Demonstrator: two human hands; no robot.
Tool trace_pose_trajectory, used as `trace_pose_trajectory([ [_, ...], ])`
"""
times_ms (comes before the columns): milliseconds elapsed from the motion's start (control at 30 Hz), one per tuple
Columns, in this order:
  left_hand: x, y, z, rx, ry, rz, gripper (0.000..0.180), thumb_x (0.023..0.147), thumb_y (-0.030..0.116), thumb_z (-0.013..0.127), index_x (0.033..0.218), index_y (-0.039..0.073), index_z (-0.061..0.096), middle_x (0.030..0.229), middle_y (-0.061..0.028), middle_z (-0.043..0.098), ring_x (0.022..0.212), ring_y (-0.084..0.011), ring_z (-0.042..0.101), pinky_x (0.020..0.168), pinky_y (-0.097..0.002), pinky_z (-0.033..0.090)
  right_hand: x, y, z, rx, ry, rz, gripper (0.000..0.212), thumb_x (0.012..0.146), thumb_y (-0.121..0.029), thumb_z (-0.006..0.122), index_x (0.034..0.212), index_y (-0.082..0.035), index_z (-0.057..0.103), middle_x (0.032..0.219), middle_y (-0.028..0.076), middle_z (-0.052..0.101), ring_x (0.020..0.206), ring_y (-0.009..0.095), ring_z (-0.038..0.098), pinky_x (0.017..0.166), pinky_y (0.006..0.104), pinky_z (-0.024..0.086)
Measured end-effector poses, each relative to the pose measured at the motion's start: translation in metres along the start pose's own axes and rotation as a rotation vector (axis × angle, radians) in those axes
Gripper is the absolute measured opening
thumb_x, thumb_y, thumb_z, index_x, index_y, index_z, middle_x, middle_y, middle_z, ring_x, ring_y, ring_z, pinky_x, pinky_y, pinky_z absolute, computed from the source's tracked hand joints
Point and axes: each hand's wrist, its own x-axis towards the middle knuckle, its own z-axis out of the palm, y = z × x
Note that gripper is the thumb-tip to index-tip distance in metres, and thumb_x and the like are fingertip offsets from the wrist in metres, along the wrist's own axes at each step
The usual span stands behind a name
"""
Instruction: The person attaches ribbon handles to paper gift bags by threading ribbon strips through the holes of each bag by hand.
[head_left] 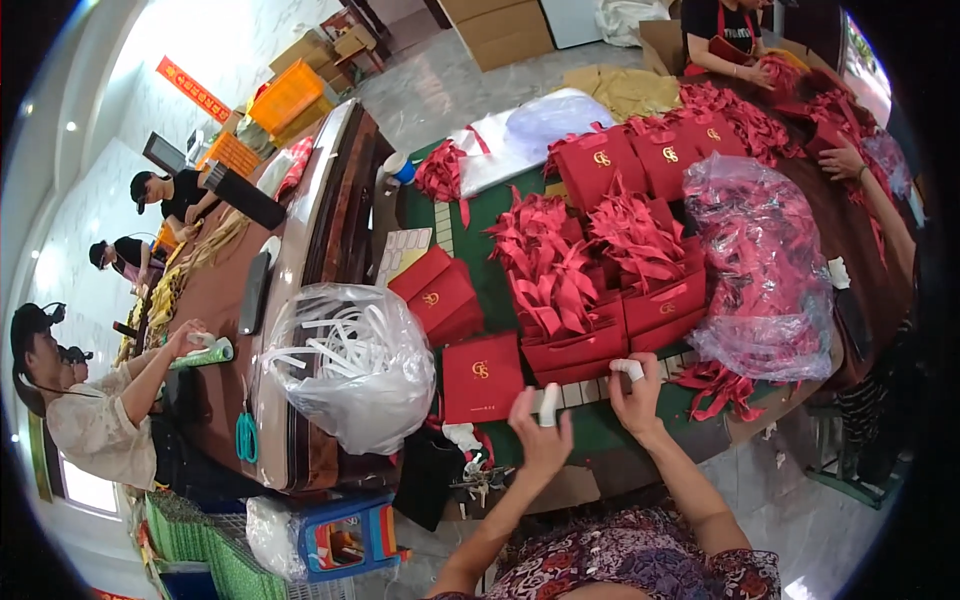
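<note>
My left hand (543, 437) is open above the table's near edge, fingers spread, with a white wrap on one finger. Just right of it, a flat red paper gift bag (482, 378) with a gold emblem lies to the hand's upper left. My right hand (636, 398), also with a white-wrapped finger, is held with its fingers apart, nearest the front of a stack of red gift bags (572, 350). Red ribbon handles (545, 260) spill from the tops of these stacks. Neither hand visibly holds anything.
A clear plastic bag of white strips (350, 365) stands left; another, full of red ribbons (765, 265), lies right. More red bags (600, 170) stand behind. Blue scissors (246, 432) lie on the left table. Co-workers sit left; a co-worker's arm (880, 190) reaches in from the right.
</note>
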Motion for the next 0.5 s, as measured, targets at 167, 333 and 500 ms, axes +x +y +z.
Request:
trace_pose_trajectory([
  [167,0.007,-0.029,-0.045,0.277,-0.19,-0.171,0.078,0.077,0.007,0.064,0.148,-0.001,0.033,0.155,-0.0269,0.023,0.141,-0.0504,0.022,0.114,-0.0583,0.022,-0.018,0.01,0.0,0.086,0.024,-0.025,0.023,0.072,0.0,0.074,0.091,-0.012,0.066,0.092,0.011,0.056,0.078,0.031,0.059,0.065,0.0396,0.048],
  [333,-0.015,-0.061,-0.057,0.245,-0.251,-0.154,0.072,0.077,-0.002,0.056,0.147,0.0,0.04,0.15,-0.0221,0.038,0.139,-0.0415,0.035,0.113,-0.0537,0.025,-0.022,-0.022,0.002,0.162,-0.116,-0.147,0.024,0.071,0.0,0.074,0.09,-0.012,0.067,0.092,0.009,0.059,0.08,0.031,0.06,0.067,0.0395,0.048],
  [500,-0.023,-0.046,-0.07,0.211,-0.17,-0.134,0.063,0.077,-0.002,0.055,0.139,0.008,0.054,0.142,-0.015,0.05,0.132,-0.0369,0.044,0.106,-0.0491,0.031,-0.03,-0.061,0.001,0.215,-0.346,0.01,0.021,0.082,-0.008,0.069,0.103,-0.009,0.066,0.091,0.011,0.06,0.08,0.032,0.062,0.07,0.0406,0.05],
])
